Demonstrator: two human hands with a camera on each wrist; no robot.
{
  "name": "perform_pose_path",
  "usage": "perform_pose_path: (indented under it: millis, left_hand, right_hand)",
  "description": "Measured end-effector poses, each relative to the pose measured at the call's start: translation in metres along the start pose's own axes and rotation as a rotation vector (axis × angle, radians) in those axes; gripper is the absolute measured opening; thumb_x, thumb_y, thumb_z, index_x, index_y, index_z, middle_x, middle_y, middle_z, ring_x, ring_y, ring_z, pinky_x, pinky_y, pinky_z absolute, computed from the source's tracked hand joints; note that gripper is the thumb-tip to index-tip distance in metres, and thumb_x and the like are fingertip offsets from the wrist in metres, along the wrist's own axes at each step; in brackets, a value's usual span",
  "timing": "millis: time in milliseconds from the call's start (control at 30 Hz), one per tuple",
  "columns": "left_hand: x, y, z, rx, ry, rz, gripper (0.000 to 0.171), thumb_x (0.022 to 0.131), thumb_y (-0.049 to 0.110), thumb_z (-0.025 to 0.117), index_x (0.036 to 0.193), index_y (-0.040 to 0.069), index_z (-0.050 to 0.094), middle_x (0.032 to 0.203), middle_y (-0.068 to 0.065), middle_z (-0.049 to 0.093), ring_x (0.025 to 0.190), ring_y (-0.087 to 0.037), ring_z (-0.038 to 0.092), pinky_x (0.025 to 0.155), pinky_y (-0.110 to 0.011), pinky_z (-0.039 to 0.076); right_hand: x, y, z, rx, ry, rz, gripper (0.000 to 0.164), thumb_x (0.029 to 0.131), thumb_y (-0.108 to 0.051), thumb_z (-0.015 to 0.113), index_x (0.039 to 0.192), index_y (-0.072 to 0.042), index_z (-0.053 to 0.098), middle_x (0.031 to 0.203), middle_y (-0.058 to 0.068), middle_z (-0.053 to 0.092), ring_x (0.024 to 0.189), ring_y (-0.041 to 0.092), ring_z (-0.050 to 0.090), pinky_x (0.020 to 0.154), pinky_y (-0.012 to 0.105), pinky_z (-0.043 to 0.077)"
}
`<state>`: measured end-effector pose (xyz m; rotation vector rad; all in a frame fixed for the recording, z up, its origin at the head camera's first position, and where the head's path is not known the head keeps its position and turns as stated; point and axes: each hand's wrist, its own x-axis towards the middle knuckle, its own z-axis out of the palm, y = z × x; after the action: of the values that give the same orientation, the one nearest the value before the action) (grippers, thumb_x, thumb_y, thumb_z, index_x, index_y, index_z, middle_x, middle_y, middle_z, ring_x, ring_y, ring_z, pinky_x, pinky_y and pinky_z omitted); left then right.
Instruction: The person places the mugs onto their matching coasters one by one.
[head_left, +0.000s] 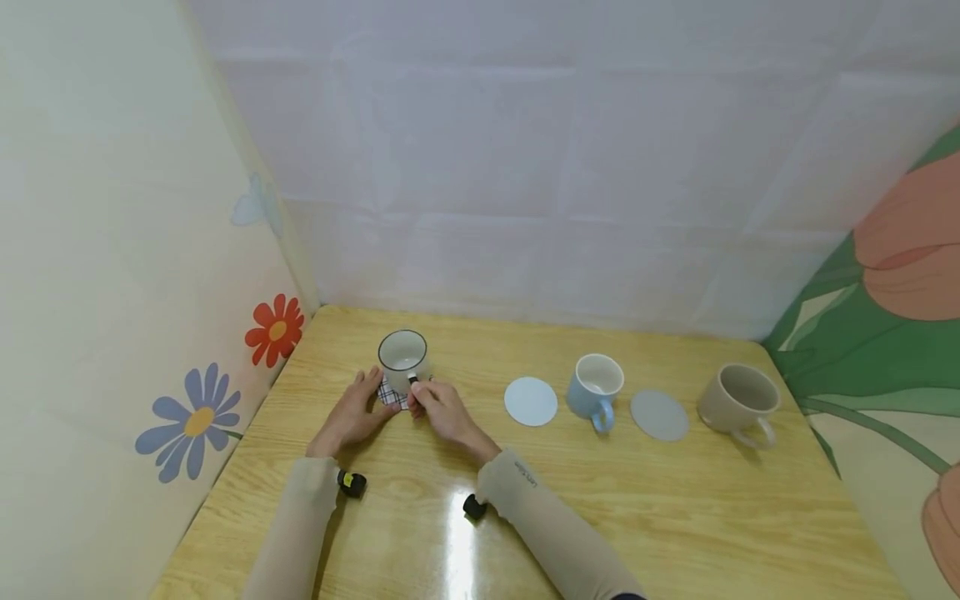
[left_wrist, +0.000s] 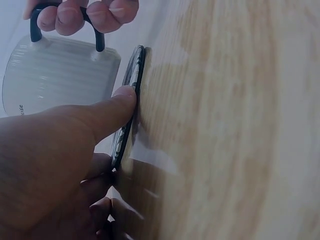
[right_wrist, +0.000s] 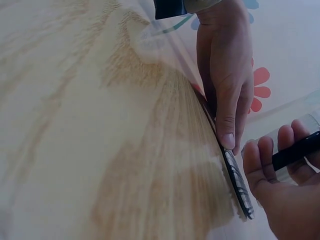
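Observation:
A white mug (head_left: pixel 403 358) with a dark rim is above a black-and-white patterned coaster (head_left: pixel 393 395) at the table's left. My right hand (head_left: pixel 444 410) grips the mug's black handle (left_wrist: pixel 62 7), fingers curled through it. A narrow gap shows between mug base and coaster (left_wrist: pixel 119 146) in the left wrist view. My left hand (head_left: pixel 356 410) holds the coaster between thumb and fingers, the thumb (left_wrist: pixel 116 110) on its near edge. The right wrist view shows the left thumb (right_wrist: pixel 228 122) touching the coaster (right_wrist: pixel 237 185) beside the right hand (right_wrist: pixel 292 200).
Right of my hands a pale blue coaster (head_left: pixel 530 401) lies on the wooden table (head_left: pixel 600 517). A blue mug (head_left: pixel 593 388), a grey coaster (head_left: pixel 659 415) and a beige mug (head_left: pixel 738 402) follow in a row. A white wall cloth (head_left: pixel 525 167) hangs behind.

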<state>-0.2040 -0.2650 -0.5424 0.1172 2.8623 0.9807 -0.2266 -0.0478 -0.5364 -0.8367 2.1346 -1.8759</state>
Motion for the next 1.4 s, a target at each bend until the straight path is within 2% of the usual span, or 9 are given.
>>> perform_pose_path:
  millis: [467,567,633,767,867,1033,1100,1300,1400]
  left_hand:
    - [0.0003,-0.0009,0.0007,0.004,-0.009,-0.022,0.084,0.106,0.039,0.067,0.169,0.004,0.023,0.177,-0.022,0.015,0.164,-0.049,0.005,0.131,-0.069,0.010]
    - [-0.0005,-0.0014,0.0002,0.003,-0.007,-0.021,0.084,0.106,0.038,0.067,0.168,0.002,0.023,0.176,-0.023,0.015,0.164,-0.050,0.004,0.131,-0.068,0.009]
    - [-0.0011,-0.0012,-0.0002,0.000,-0.004,-0.021,0.084,0.106,0.038,0.067,0.169,0.003,0.023,0.176,-0.023,0.016,0.164,-0.050,0.004,0.131,-0.068,0.009]
    - [-0.0021,0.0006,-0.0008,-0.005,0.002,-0.019,0.084,0.106,0.037,0.068,0.169,0.005,0.023,0.176,-0.023,0.017,0.163,-0.050,0.005,0.131,-0.069,0.010]
    - [-0.0026,0.0022,-0.0017,-0.009,0.006,-0.011,0.084,0.106,0.037,0.068,0.170,0.007,0.023,0.176,-0.023,0.017,0.163,-0.051,0.005,0.130,-0.070,0.010]
    - [-0.0024,0.0039,-0.0033,-0.012,0.011,0.001,0.084,0.106,0.035,0.068,0.170,0.009,0.022,0.176,-0.022,0.017,0.163,-0.052,0.005,0.130,-0.070,0.009]
    - [-0.0025,0.0043,-0.0037,-0.010,0.011,0.003,0.084,0.106,0.035,0.068,0.170,0.009,0.022,0.176,-0.022,0.017,0.163,-0.052,0.005,0.130,-0.070,0.010]
    - [-0.0024,0.0047,-0.0032,-0.011,0.014,0.006,0.084,0.106,0.034,0.069,0.170,0.008,0.022,0.175,-0.022,0.017,0.162,-0.052,0.005,0.130,-0.070,0.010]
    - [-0.0020,0.0044,-0.0026,-0.013,0.016,0.003,0.083,0.106,0.034,0.069,0.170,0.008,0.022,0.175,-0.022,0.017,0.162,-0.052,0.006,0.130,-0.070,0.010]
  right_hand:
    - [-0.0009,0.0060,0.0016,0.056,-0.012,0.014,0.038,0.113,-0.010,0.044,0.093,0.014,0.066,0.084,0.028,0.066,0.073,0.008,0.060,0.068,0.017,0.055]
    - [-0.0007,0.0059,0.0029,0.059,-0.014,0.016,0.039,0.114,-0.011,0.045,0.093,0.014,0.066,0.084,0.029,0.066,0.073,0.011,0.060,0.067,0.017,0.055]
    - [-0.0009,0.0062,0.0040,0.068,-0.016,0.018,0.039,0.114,-0.011,0.045,0.094,0.015,0.066,0.085,0.031,0.066,0.073,0.018,0.062,0.067,0.019,0.055]
    - [-0.0012,0.0074,0.0054,0.073,-0.016,0.021,0.040,0.114,-0.012,0.045,0.094,0.015,0.066,0.086,0.033,0.066,0.073,0.021,0.062,0.067,0.019,0.056]
    - [-0.0008,0.0080,0.0055,0.072,-0.018,0.025,0.041,0.115,-0.013,0.045,0.094,0.015,0.066,0.086,0.032,0.066,0.074,0.015,0.061,0.067,0.019,0.056]
    - [0.0009,0.0078,0.0053,0.077,-0.023,0.032,0.041,0.115,-0.013,0.044,0.094,0.015,0.066,0.086,0.030,0.066,0.073,0.014,0.060,0.067,0.018,0.056]
    - [0.0013,0.0078,0.0053,0.073,-0.024,0.035,0.041,0.115,-0.013,0.044,0.094,0.015,0.066,0.086,0.030,0.066,0.073,0.018,0.061,0.067,0.019,0.056]
    - [0.0011,0.0075,0.0049,0.067,-0.025,0.033,0.042,0.115,-0.015,0.044,0.095,0.015,0.066,0.088,0.035,0.066,0.077,0.040,0.065,0.067,0.025,0.058]
    - [0.0009,0.0069,0.0046,0.064,-0.026,0.044,0.042,0.116,-0.015,0.044,0.095,0.014,0.066,0.088,0.034,0.066,0.076,0.035,0.065,0.068,0.024,0.058]
